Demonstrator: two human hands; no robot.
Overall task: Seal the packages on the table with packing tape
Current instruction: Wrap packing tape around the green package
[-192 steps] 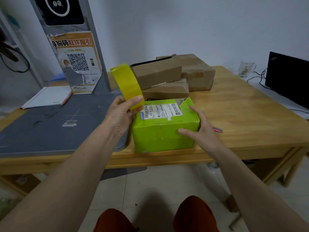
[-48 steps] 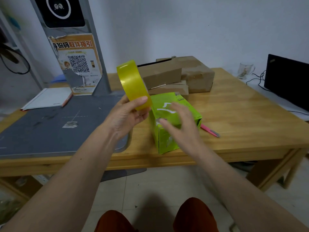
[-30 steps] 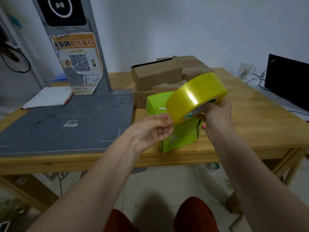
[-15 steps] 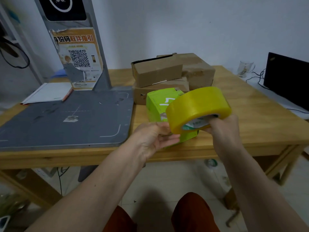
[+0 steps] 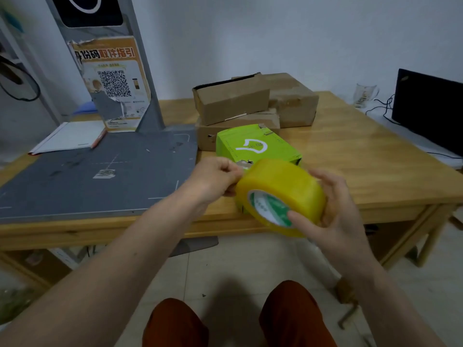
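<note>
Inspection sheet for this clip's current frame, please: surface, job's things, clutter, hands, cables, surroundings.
Surface: wooden table with a grey mat on its left part.
Job's things: yellow tape roll; green box; brown cardboard boxes stacked behind it.
Clutter: notebook; glass mug.
Hands: right hand grips the roll; left hand pinches at the roll's edge.
Cables: black cords beside the dark screen.
Surroundings: grey stand with a QR poster; white wall; tiled floor.

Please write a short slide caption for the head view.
Right hand holds yellow tape roll; left hand picks at its edge, before green box.
</note>
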